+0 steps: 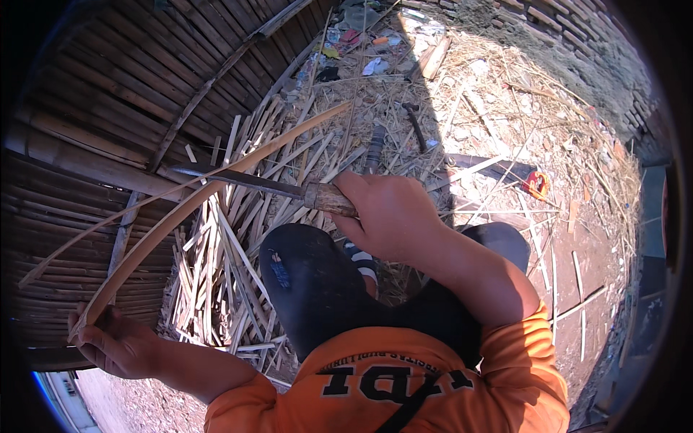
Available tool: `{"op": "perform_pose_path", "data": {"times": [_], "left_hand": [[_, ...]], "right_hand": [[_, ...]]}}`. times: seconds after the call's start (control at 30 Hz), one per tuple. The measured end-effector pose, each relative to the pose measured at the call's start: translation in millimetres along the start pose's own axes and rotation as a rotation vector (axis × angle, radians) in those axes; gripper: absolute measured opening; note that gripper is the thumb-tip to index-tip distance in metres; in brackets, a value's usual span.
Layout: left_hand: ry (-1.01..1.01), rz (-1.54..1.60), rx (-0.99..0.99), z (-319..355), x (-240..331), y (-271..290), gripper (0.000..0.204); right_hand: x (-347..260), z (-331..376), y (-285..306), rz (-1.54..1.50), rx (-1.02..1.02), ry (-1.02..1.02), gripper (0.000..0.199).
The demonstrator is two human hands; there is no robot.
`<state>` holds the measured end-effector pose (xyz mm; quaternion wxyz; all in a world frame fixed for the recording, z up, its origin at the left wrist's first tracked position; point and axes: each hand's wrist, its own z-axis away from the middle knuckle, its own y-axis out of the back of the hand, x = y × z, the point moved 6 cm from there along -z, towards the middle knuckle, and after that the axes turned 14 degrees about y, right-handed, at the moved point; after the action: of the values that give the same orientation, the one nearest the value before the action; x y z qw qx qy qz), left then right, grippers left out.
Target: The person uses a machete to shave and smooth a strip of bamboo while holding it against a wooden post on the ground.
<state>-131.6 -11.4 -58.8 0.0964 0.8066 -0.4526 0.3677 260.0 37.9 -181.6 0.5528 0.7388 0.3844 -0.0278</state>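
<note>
- Bamboo strip (173, 216), long and bowed, slants across a worker's left side, from the left hand (119, 343) up past the blade of a knife (253, 182) to a free end above the pile of pale strips (216, 274).
- The right hand (393, 213) has its fingers wrapped around the wooden handle (328, 200); the left thumb and fingers pinch the strip's near end, some of them lost in shade.
- Danger, as I judge it, lies in a sudden slip: should the wood give way all at once under hard pressure, the blade could skid along the strip toward the bare left fingers, or swing down to the knee in dark trousers (310, 289). For now the blade is well apart from both.
- A twist of the knife could send the cut off line, leaving the thin sliver (36, 273) uneven or snapped. The bowed strip could also spring if the pinch loosens, and its edges may be sharp enough to nick skin.
- The strip itself looks tan, flat and smooth, broad between hand and blade; the sliver, far narrower, diverges near the blade and ends before the slatted wall (94, 90).
</note>
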Motion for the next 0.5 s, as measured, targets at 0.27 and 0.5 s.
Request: {"op": "perform_pose_path", "data": {"times": [0.27, 0.5], "left_hand": [[0.018, 0.162, 0.149, -20.7, 17.9, 24.1, 0.038], [0.583, 0.083, -0.145, 95.8, -121.6, -65.7, 0.043]], "right_hand": [[-21.1, 0.4, 23.2, 0.103, 0.266, 0.159, 0.036], [89.5, 4.7, -15.4, 0.193, 0.065, -0.153, 0.032]]}}
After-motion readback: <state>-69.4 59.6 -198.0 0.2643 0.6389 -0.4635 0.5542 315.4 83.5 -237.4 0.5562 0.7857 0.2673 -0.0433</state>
